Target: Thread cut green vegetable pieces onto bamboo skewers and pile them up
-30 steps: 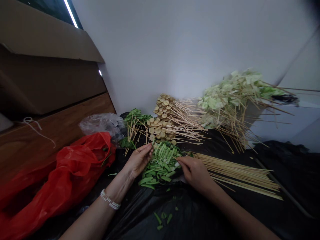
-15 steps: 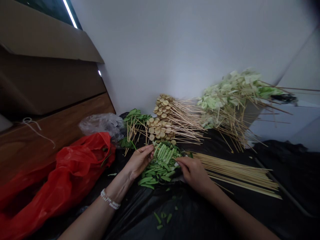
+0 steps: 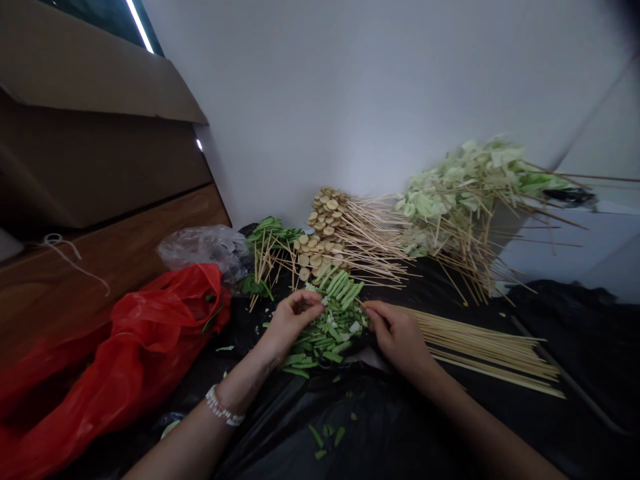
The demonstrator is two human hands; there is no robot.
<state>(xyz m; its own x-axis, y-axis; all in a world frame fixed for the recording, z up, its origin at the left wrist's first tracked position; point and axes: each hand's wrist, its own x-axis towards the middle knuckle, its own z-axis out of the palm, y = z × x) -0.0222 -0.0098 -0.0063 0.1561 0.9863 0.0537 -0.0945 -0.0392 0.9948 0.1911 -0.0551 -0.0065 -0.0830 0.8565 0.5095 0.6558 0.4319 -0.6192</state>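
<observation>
My right hand (image 3: pixel 397 333) pinches the end of a thin wooden skewer (image 3: pixel 359 301). Cut green bean pieces (image 3: pixel 341 288) sit side by side on that skewer, above a heap of loose cut green beans (image 3: pixel 315 347). From the other side, my left hand (image 3: pixel 293 325), with a beaded bracelet at the wrist, reaches to the near-left end of the row. Its thumb and fingertips come together there, and what lies between them is hidden. Small white bits are scattered among the loose beans.
Bare skewers (image 3: pixel 490 350) lie at right on black plastic sheeting (image 3: pixel 380 427). Behind are skewered potato slices (image 3: pixel 323 257), finished bean skewers (image 3: pixel 275 233) and skewered cabbage (image 3: pixel 465 180). A red plastic bag (image 3: pixel 150 333), a clear bag (image 3: pixel 205 250) and a cardboard box (image 3: pixel 100 153) stand left.
Both hands have shifted slightly right, and the skewered row of beans has moved right and up with them. My left fingers have curled more.
</observation>
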